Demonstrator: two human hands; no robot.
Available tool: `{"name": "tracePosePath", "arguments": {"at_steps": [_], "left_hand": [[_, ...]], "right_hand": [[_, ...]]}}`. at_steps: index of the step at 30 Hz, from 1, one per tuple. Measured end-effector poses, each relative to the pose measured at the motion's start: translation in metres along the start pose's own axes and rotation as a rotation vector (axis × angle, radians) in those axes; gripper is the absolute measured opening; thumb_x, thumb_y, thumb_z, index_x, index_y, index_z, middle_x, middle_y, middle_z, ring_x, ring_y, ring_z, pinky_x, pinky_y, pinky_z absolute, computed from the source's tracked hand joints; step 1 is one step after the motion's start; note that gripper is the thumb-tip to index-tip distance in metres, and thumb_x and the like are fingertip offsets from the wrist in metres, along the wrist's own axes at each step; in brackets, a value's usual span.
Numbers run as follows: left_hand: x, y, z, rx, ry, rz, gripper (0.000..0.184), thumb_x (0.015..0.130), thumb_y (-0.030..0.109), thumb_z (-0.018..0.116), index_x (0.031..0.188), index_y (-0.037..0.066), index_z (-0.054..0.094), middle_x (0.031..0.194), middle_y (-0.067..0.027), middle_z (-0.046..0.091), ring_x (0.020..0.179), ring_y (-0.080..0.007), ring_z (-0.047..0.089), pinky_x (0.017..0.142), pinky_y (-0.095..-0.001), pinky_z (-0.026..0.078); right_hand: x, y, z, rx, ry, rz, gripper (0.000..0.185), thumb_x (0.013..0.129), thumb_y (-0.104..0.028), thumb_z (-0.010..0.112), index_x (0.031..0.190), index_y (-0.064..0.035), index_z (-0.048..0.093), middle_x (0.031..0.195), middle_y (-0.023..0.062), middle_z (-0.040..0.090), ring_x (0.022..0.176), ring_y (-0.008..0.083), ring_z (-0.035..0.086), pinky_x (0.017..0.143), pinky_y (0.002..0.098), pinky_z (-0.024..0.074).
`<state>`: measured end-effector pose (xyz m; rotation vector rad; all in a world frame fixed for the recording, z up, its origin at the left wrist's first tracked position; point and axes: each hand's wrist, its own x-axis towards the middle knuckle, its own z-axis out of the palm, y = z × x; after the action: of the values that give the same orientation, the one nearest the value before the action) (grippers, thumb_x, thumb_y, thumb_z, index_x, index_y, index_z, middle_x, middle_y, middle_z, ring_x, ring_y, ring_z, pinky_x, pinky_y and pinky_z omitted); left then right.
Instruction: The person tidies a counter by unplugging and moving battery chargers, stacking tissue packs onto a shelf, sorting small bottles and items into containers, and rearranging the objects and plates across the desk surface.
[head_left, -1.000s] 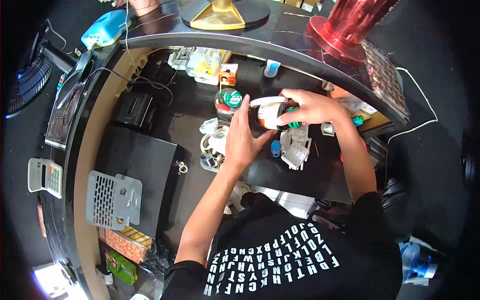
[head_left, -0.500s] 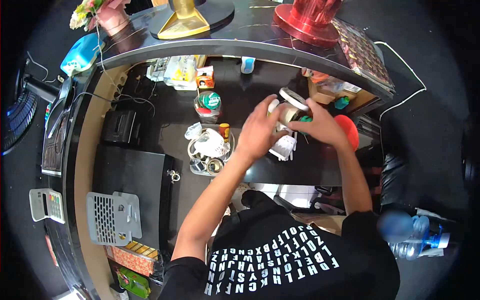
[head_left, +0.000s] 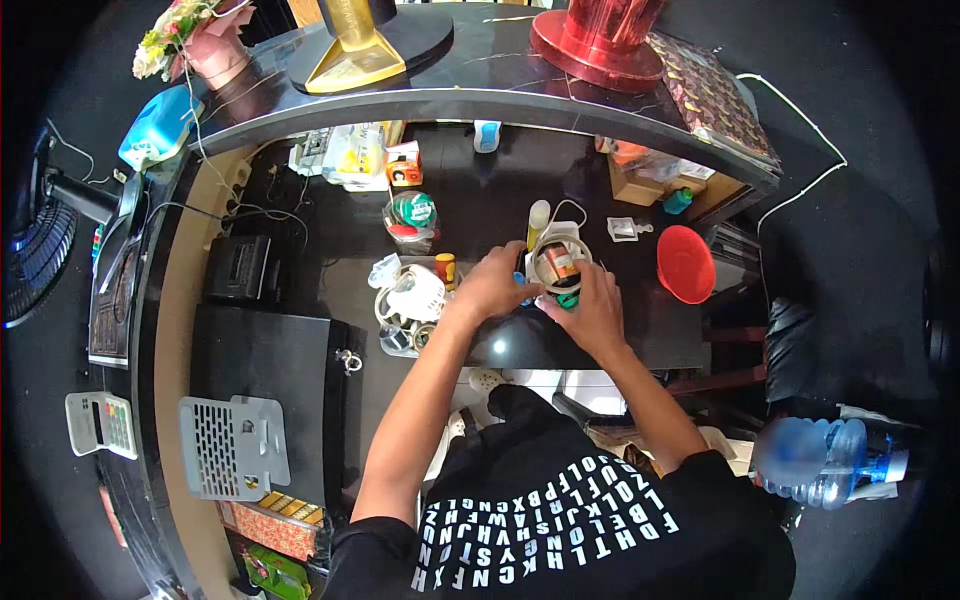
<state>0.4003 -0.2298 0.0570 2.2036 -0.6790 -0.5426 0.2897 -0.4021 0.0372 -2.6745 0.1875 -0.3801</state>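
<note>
My left hand (head_left: 490,285) is at the left side of a cluster of small items on the dark desk, its fingers curled beside a small blue item (head_left: 522,288). On the cluster's near right side, my right hand (head_left: 597,312) has bent fingers close to a green item (head_left: 568,299). Exactly what each hand grips is hidden. Between them sits a pale ring-shaped roll (head_left: 542,268) with a dark jar with an orange label (head_left: 560,264) inside its opening. Behind stands a pale-capped yellow bottle (head_left: 537,222).
Left of my hands is a clear tray (head_left: 398,347) holding white pieces and rolls. A lidded jar (head_left: 412,222) stands behind it. A red bowl (head_left: 686,264) and a small white holder (head_left: 622,230) are to the right. A raised counter (head_left: 480,105) curves across the back.
Both hands have come down and nearer to me, and the left has moved slightly leftward. The white-rimmed round item held up between them is now lowered; the white holder and red bowl are uncovered.
</note>
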Motion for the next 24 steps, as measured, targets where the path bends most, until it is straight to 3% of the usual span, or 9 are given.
{"name": "tracePosePath", "arguments": {"at_steps": [4, 8, 14, 17, 19, 20, 23, 24], "left_hand": [[-0.011, 0.000, -0.003, -0.034, 0.010, 0.008, 0.095, 0.071, 0.036, 0.083, 0.145, 0.003, 0.033, 0.135, -0.0273, 0.050, 0.127, -0.0357, 0.050, 0.103, -0.0408, 0.043], [-0.015, -0.021, 0.007, -0.278, -0.042, 0.051, 0.109, 0.068, 0.030, 0.087, 0.150, 0.005, 0.020, 0.140, -0.0277, 0.043, 0.129, -0.0328, 0.047, 0.103, -0.0398, 0.043], [-0.031, -0.022, 0.017, -0.525, 0.049, 0.063, 0.112, 0.071, 0.029, 0.087, 0.152, 0.007, 0.013, 0.148, -0.0285, 0.030, 0.132, -0.0343, 0.043, 0.107, -0.0445, 0.039], [-0.037, -0.025, 0.022, -0.579, 0.160, 0.066, 0.106, 0.074, 0.027, 0.085, 0.151, 0.007, 0.016, 0.147, -0.0283, 0.031, 0.134, -0.0336, 0.040, 0.108, -0.0455, 0.037], [-0.042, -0.025, 0.029, -0.706, 0.264, 0.059, 0.102, 0.076, 0.026, 0.083, 0.151, 0.006, 0.017, 0.147, -0.0282, 0.032, 0.135, -0.0339, 0.038, 0.109, -0.0463, 0.036], [-0.049, -0.022, 0.029, -0.665, 0.312, 0.035, 0.095, 0.079, 0.024, 0.081, 0.150, 0.006, 0.020, 0.146, -0.0253, 0.034, 0.134, -0.0340, 0.041, 0.108, -0.0466, 0.037], [-0.070, -0.014, 0.030, -0.698, 0.412, 0.009, 0.091, 0.081, 0.023, 0.079, 0.149, 0.005, 0.022, 0.146, -0.0215, 0.037, 0.131, -0.0329, 0.044, 0.107, -0.0453, 0.038], [-0.076, -0.015, 0.033, -0.698, 0.462, 0.014, 0.087, 0.082, 0.021, 0.078, 0.148, 0.005, 0.024, 0.145, -0.0186, 0.039, 0.130, -0.0312, 0.046, 0.105, -0.0443, 0.040]], "right_hand": [[-0.003, 0.002, -0.005, -0.039, -0.059, -0.007, 0.091, 0.068, -0.049, 0.080, 0.137, -0.0040, 0.042, 0.135, 0.0208, 0.047, 0.120, 0.0384, 0.047, 0.097, 0.0508, 0.0394], [-0.003, 0.006, -0.007, -0.054, -0.069, -0.015, 0.096, 0.070, -0.056, 0.077, 0.142, -0.0060, 0.039, 0.143, 0.0237, 0.039, 0.128, 0.0403, 0.042, 0.106, 0.0505, 0.0335], [-0.001, -0.004, -0.018, -0.033, -0.004, -0.036, 0.084, 0.072, -0.050, 0.078, 0.136, -0.0060, 0.046, 0.140, 0.0218, 0.043, 0.126, 0.0385, 0.044, 0.105, 0.0492, 0.0339], [0.018, 0.013, -0.015, 0.225, 0.188, -0.098, 0.070, 0.075, -0.041, 0.078, 0.129, -0.0063, 0.051, 0.133, 0.0184, 0.050, 0.121, 0.0356, 0.048, 0.102, 0.0462, 0.0367], [0.052, 0.006, -0.021, 0.327, 0.349, -0.088, 0.035, 0.082, -0.021, 0.074, 0.109, -0.0046, 0.060, 0.099, 0.0100, 0.061, 0.090, 0.0241, 0.057, 0.080, 0.0353, 0.0469], [0.075, 0.003, -0.018, 0.430, 0.438, -0.109, 0.023, 0.085, -0.014, 0.071, 0.103, -0.0041, 0.062, 0.086, 0.0056, 0.059, 0.077, 0.0159, 0.054, 0.069, 0.0303, 0.0463], [0.160, 0.003, 0.002, 0.453, 0.424, -0.257, 0.016, 0.086, -0.011, 0.070, 0.098, -0.0038, 0.061, 0.073, 0.0035, 0.058, 0.064, 0.0124, 0.051, 0.061, 0.0284, 0.0456], [0.182, -0.012, 0.004, 0.407, 0.369, -0.244, 0.018, 0.085, -0.012, 0.070, 0.099, -0.0032, 0.062, 0.076, 0.0062, 0.064, 0.063, 0.0144, 0.055, 0.060, 0.0288, 0.0459]]}}
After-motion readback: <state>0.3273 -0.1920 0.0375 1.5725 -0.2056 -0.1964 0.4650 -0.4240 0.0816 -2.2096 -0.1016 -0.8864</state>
